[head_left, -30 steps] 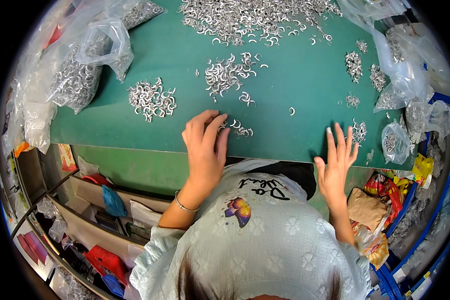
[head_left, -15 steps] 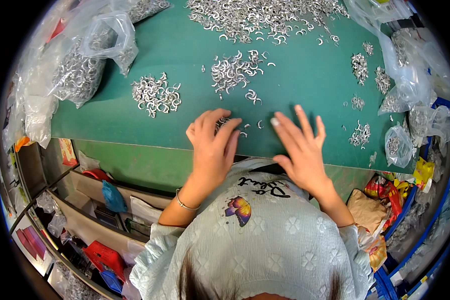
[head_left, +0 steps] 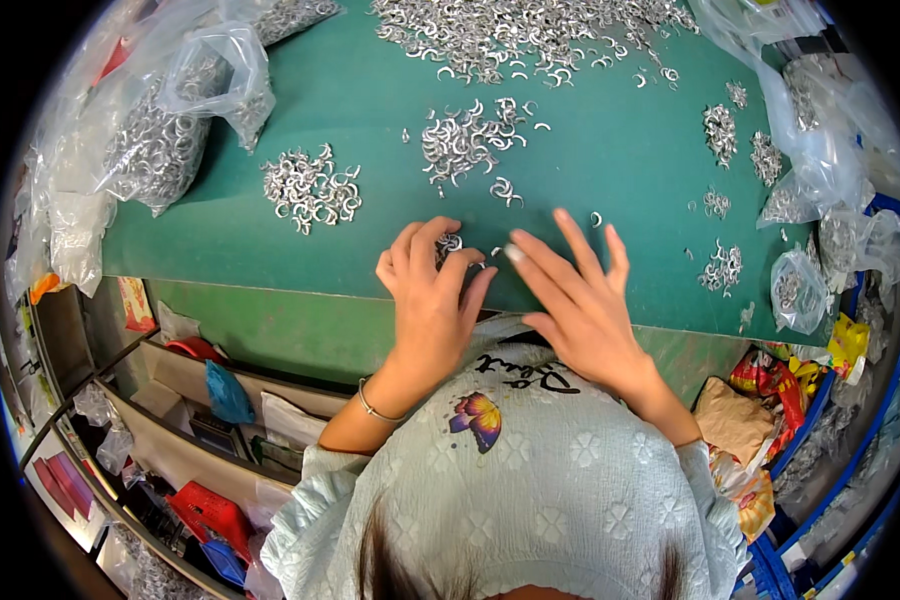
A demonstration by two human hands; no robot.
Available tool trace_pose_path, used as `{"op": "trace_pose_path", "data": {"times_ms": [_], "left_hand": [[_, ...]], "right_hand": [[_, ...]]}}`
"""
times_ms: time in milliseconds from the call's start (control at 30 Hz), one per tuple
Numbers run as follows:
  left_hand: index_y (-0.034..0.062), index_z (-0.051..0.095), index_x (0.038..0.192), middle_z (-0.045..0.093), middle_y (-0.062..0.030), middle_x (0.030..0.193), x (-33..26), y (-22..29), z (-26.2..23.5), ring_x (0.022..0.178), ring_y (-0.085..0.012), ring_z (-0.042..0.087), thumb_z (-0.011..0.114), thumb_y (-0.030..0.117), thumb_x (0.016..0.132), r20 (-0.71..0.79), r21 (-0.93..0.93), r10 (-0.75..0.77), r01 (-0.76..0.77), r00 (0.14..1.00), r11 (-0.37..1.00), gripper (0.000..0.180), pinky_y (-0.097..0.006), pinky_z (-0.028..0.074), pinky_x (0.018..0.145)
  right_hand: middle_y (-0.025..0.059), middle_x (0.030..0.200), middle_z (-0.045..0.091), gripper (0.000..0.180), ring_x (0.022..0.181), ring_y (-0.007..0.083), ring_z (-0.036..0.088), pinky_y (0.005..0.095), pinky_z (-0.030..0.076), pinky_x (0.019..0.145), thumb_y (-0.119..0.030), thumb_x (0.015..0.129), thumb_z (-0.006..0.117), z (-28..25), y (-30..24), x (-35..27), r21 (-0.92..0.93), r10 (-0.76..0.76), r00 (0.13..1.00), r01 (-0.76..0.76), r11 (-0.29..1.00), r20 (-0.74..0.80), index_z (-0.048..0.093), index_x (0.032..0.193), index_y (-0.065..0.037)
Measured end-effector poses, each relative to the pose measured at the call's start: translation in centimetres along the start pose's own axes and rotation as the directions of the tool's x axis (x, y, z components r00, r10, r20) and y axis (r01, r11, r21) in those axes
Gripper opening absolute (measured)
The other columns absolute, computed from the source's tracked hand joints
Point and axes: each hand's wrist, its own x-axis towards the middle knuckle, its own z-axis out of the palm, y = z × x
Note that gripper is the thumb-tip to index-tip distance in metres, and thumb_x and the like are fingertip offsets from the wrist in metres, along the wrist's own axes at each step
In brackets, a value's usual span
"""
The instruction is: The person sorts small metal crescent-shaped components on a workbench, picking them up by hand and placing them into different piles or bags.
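Observation:
My left hand (head_left: 427,300) rests near the front edge of the green tabletop (head_left: 370,265), its fingers curled around a few small silvery crescent-shaped metal pieces (head_left: 450,244); some of them are hidden under the palm. To its right, my right hand (head_left: 582,290) lies palm down with fingers stretched and spread, holding nothing. A tiny bit of metal (head_left: 496,252) sits by its leading fingertips. Beyond those fingers lies a lone crescent piece (head_left: 596,219). Farther off are a loose heap of crescents (head_left: 458,145), a small cluster (head_left: 507,192) and another heap (head_left: 312,192) on the left.
A large spread of crescents (head_left: 530,35) covers the far side. Clear plastic bags of metal pieces (head_left: 160,145) line the left edge. Small piles (head_left: 720,268) and more bags (head_left: 798,290) stand at the right. Below left is a shelf with a red bin (head_left: 210,520).
My right hand has shifted left, closer to my left hand. A lone crescent now shows to the right, beyond its fingers. My left hand has barely moved.

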Motion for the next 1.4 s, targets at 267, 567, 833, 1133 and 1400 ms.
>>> {"op": "trace_pose_path", "data": {"times_ms": [267, 567, 833, 1133, 1400], "left_hand": [[0.0084, 0.064, 0.097, 0.055, -0.0098, 0.117, -0.1, -0.9, -0.2, 0.113, -0.0306, 0.049, 0.076, 0.002, 0.073, -0.076, 0.003, -0.04, 0.04, 0.996, 0.999, 0.027, -0.042, 0.032, 0.097], [0.0064, 0.062, 0.115, 0.055, -0.0123, 0.12, -0.1, -0.6, -0.6, 0.111, -0.0301, 0.051, 0.075, 0.005, 0.076, -0.072, 0.064, -0.061, 0.065, 0.996, 0.996, 0.041, -0.039, 0.035, 0.095], [0.0062, 0.065, 0.109, 0.057, -0.0094, 0.115, -0.1, -1.1, -0.5, 0.103, -0.0258, 0.054, 0.075, 0.003, 0.075, -0.038, -0.007, -0.069, 0.068, 0.997, 0.998, 0.036, -0.037, 0.037, 0.091], [0.0003, 0.066, 0.102, 0.06, -0.0125, 0.107, 0.1, -0.8, -0.3, 0.095, -0.0267, 0.059, 0.068, -0.008, 0.077, -0.048, -0.194, -0.058, 0.047, 0.997, 0.98, 0.027, -0.034, 0.049, 0.082], [-0.0014, 0.064, 0.102, 0.059, -0.0136, 0.107, 0.7, 0.2, 1.0, 0.093, -0.0288, 0.057, 0.065, -0.009, 0.079, -0.03, -0.244, 0.026, -0.032, 0.999, 0.969, 0.024, -0.036, 0.048, 0.08]], "right_hand": [[0.0045, 0.113, 0.059, 0.031, 0.119, 0.0268, 0.05, 0.0601, 0.022, 0.104, -0.012, 0.078, 0.061, 2.8, 1.0, 0.3, -0.064, -0.104, 0.972, 0.092, 0.994, -0.209, 0.064, 0.107, -0.003], [0.0021, 0.098, 0.058, 0.02, 0.1, 0.0207, 0.053, 0.0492, 0.028, 0.099, -0.012, 0.077, 0.067, 2.2, 2.0, 0.8, 0.075, -0.002, 0.944, 0.028, 0.997, -0.329, 0.066, 0.095, -0.006], [-0.0002, 0.099, 0.057, 0.016, 0.1, 0.0204, 0.052, 0.0442, 0.029, 0.093, -0.011, 0.072, 0.074, 1.6, 2.8, 1.0, 0.136, 0.02, 0.947, 0.025, 0.99, -0.321, 0.066, 0.086, -0.011], [0.0004, 0.099, 0.058, 0.016, 0.1, 0.0209, 0.053, 0.0444, 0.029, 0.092, -0.013, 0.072, 0.073, 2.6, 2.0, 1.7, 0.104, -0.04, 0.936, 0.081, 0.991, -0.35, 0.065, 0.085, -0.01], [0.0011, 0.085, 0.066, 0.005, 0.088, 0.0197, 0.057, 0.036, 0.033, 0.085, -0.011, 0.079, 0.073, -5.1, 10.7, -2.1, 0.042, 0.327, 0.749, -0.373, 0.927, -0.576, 0.069, 0.082, -0.011]]}}
